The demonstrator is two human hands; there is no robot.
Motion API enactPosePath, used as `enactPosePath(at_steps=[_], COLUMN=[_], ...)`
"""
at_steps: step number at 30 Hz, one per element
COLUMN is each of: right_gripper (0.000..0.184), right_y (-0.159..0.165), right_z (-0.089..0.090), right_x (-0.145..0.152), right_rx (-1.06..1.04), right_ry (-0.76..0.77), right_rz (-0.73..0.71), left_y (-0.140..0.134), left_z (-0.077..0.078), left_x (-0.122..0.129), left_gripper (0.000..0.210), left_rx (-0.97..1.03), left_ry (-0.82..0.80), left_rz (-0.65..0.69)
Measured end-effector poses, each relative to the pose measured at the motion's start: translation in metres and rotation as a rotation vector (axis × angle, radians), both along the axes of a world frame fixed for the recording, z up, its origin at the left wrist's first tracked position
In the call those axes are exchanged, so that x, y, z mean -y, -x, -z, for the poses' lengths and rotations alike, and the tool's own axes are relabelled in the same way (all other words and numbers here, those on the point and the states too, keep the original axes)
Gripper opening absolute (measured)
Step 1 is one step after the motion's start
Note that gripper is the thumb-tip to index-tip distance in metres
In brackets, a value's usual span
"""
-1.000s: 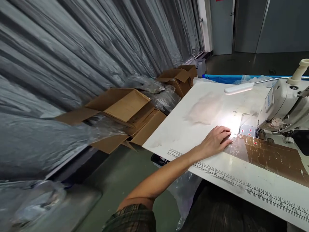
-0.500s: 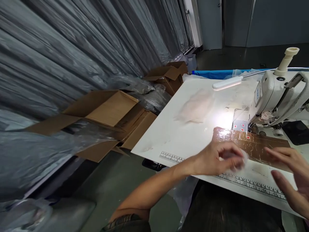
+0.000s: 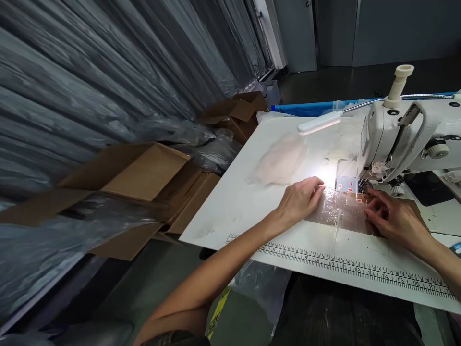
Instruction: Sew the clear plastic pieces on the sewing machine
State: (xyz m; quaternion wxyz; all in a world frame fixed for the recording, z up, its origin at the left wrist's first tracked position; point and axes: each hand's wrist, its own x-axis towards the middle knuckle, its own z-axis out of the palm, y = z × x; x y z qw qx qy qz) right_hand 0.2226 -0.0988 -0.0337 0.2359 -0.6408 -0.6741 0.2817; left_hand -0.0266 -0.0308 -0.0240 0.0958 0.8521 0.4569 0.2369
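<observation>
My left hand (image 3: 305,196) pinches the left corner of a thin piece of sheer fabric (image 3: 333,206), thumb and fingers closed together. This pale, see-through piece lies over a brown, tape-covered panel (image 3: 355,228) in front of the needle area. On the panel's right part rests my right hand (image 3: 391,215), its fingers curled close to the presser foot; what they grip is hidden. Above both hands stands a white sewing machine (image 3: 382,139). A metal plate with red marks (image 3: 346,184) sits left of the needle, brightly lit.
A pile of sheer pinkish fabric (image 3: 283,161) lies on the white table (image 3: 230,206), left of the machine. A white lamp (image 3: 320,122) reaches over it. A printed ruler (image 3: 331,262) runs along the front edge. Open cardboard boxes (image 3: 144,173) stand at left; a dark pad (image 3: 428,187) lies right.
My left hand has moved up to the panel's left end, and the whitish piece it held is now spread over the panel. My right hand has come in beside the needle. The view has shifted right.
</observation>
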Motion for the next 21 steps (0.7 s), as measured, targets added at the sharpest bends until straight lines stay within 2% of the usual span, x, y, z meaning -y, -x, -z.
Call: enactPosePath(at_steps=[2, 4, 6, 8, 10, 12, 16, 21], right_gripper=[0.038, 0.034, 0.033, 0.032, 0.032, 0.032, 0.032, 0.034], right_y=[-0.008, -0.013, -0.016, -0.016, -0.015, -0.014, -0.014, -0.013], right_z=[0.003, 0.006, 0.008, 0.01, 0.01, 0.011, 0.014, 0.014], right_x=[-0.006, -0.008, -0.007, -0.005, -0.003, -0.003, -0.002, 0.001], right_rx=[0.239, 0.343, 0.321, 0.268, 0.237, 0.228, 0.232, 0.177], right_ry=[-0.127, -0.191, -0.223, -0.264, -0.302, -0.325, -0.341, -0.352], right_rz=[0.096, 0.14, 0.127, 0.099, 0.079, 0.068, 0.063, 0.047], left_y=[0.0, -0.004, -0.012, -0.023, -0.033, -0.041, -0.047, -0.047], left_z=[0.003, 0.003, 0.002, 0.0, 0.0, 0.002, 0.011, 0.016], left_x=[-0.012, -0.02, -0.027, -0.033, -0.039, -0.046, -0.057, -0.06], left_gripper=[0.016, 0.019, 0.019, 0.02, 0.016, 0.012, 0.01, 0.012], left_rx=[-0.164, -0.214, -0.184, -0.136, -0.116, -0.125, -0.095, -0.025], left_ry=[-0.213, -0.308, -0.278, -0.182, -0.075, 0.02, 0.139, 0.118], left_rz=[0.022, 0.149, 0.38, 0.605, 0.741, 0.789, 0.804, 0.787])
